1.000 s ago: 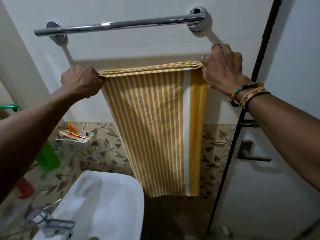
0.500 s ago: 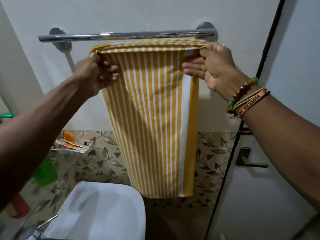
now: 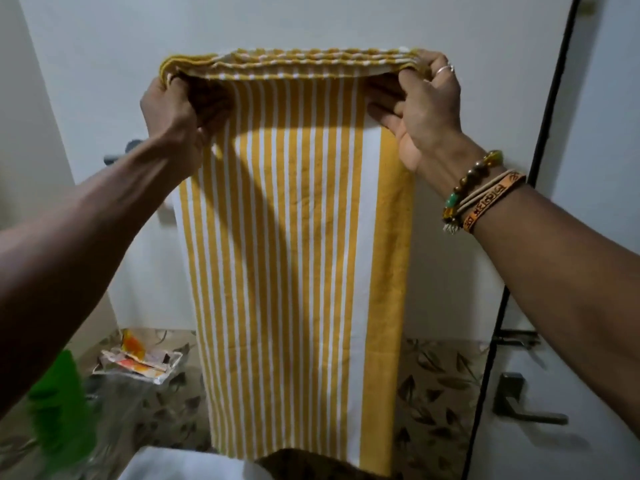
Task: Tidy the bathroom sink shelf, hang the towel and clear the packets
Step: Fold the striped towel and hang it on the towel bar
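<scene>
Pinching towel (image 3: 298,271) top corners, L grip (image 3: 173,109), R grip (image 3: 427,105)

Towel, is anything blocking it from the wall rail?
Nothing visible does. The left hand and right hand grip the towel by its top corners before bare wall; the rail is mostly hidden behind it. The packets lie lower left.

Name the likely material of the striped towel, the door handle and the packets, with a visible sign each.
The towel looks like woven cotton, matt; it drapes softly with faint creases. The door handle is probably metal with a dull dark finish; blur leaves plastic possible. The packets look like glossy printed foil or plastic film, crinkled and catching light.
</scene>
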Tool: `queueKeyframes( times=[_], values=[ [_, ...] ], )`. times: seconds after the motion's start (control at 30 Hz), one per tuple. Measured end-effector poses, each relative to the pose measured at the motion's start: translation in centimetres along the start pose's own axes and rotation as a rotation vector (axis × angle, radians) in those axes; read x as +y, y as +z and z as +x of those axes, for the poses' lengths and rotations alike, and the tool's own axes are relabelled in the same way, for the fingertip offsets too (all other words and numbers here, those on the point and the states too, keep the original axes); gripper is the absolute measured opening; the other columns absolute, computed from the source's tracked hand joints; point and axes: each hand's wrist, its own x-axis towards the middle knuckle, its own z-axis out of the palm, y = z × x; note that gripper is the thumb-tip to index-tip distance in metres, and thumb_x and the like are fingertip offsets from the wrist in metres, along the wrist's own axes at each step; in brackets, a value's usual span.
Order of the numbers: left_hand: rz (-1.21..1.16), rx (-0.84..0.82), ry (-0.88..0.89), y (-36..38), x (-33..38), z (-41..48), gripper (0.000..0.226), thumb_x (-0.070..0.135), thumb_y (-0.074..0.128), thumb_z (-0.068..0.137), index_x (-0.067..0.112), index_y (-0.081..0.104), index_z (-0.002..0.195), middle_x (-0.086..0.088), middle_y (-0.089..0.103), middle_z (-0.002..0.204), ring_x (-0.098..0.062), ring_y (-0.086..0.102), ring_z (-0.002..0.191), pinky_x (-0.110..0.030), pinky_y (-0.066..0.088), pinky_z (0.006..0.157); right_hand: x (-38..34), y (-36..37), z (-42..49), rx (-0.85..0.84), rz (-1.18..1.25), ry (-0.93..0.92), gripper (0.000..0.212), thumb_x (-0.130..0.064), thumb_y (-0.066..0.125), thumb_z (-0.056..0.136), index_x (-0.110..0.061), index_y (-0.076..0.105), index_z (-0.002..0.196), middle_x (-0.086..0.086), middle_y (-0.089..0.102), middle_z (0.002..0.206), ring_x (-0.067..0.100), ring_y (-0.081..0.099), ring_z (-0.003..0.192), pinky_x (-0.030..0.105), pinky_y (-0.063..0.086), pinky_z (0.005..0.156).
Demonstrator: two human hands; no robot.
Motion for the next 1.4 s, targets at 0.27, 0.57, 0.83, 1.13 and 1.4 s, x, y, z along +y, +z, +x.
queueKeyframes(
  times=[0.27, 0.57, 0.83, 1.13, 1.4],
  values=[
    [1.083, -0.090, 0.455, -1.5, -3.1, 1.9, 0.027, 0.026, 0.045, 0.097, 0.009, 0.061, 0.110, -0.020, 0.066, 0.112, -0.039, 0.058, 0.108, -0.039, 0.044, 0.088, 2.4, -1.6, 3.8, -0.215, -0.658, 0.044, 0.050, -0.016, 0.061, 0.097, -0.004, 0.035, 0.138, 0.014, 0.068, 0.110, 0.024, 0.074, 0.091, 0.035, 0.062, 0.078],
    [1.742, -0.316, 0.346, -3.6, -2.7, 3.4, 0.075, 0.068, 0.023, 0.077, 0.004, 0.061, 0.077, -0.021, 0.058, 0.086, -0.036, 0.051, 0.079, -0.040, 0.035, 0.072, 3.5, -0.5, 4.0, -0.140, -1.325, -0.195, 0.066, -0.031, 0.080, 0.077, -0.011, 0.040, 0.126, -0.011, 0.049, 0.082, 0.010, 0.056, 0.077, 0.024, 0.043, 0.060],
    [1.636, -0.331, 0.557, -5.0, -3.9, 3.7, 0.067, 0.072, 0.011, 0.090, 0.019, 0.052, 0.084, -0.025, 0.062, 0.093, -0.047, 0.057, 0.088, -0.054, 0.046, 0.085, 4.7, -0.9, 3.3, -0.065, -1.358, -0.395, 0.069, -0.054, 0.080, 0.072, -0.012, 0.046, 0.115, -0.014, 0.044, 0.075, 0.011, 0.057, 0.076, 0.027, 0.048, 0.063],
    [1.714, -0.246, 0.624, -5.4, -5.4, 5.4, 0.064, 0.066, 0.017, 0.095, 0.018, 0.058, 0.082, -0.017, 0.063, 0.078, -0.043, 0.060, 0.075, -0.052, 0.054, 0.077, 5.0, -0.7, 4.0, -0.246, -1.614, -0.257, 0.050, -0.057, 0.045, 0.097, -0.017, 0.051, 0.066, -0.003, 0.056, 0.070, 0.017, 0.051, 0.065, 0.030, 0.034, 0.056],
    [1.674, -0.273, 0.640, -5.2, -5.1, 4.9, 0.056, 0.052, 0.025, 0.098, 0.010, 0.061, 0.087, -0.023, 0.062, 0.081, -0.045, 0.059, 0.076, -0.049, 0.050, 0.074, 4.9, -0.8, 4.1, -0.292, -1.678, -0.152, 0.054, -0.058, 0.033, 0.101, -0.020, 0.041, 0.063, -0.003, 0.044, 0.064, 0.014, 0.040, 0.059, 0.032, 0.025, 0.053]
  ],
)
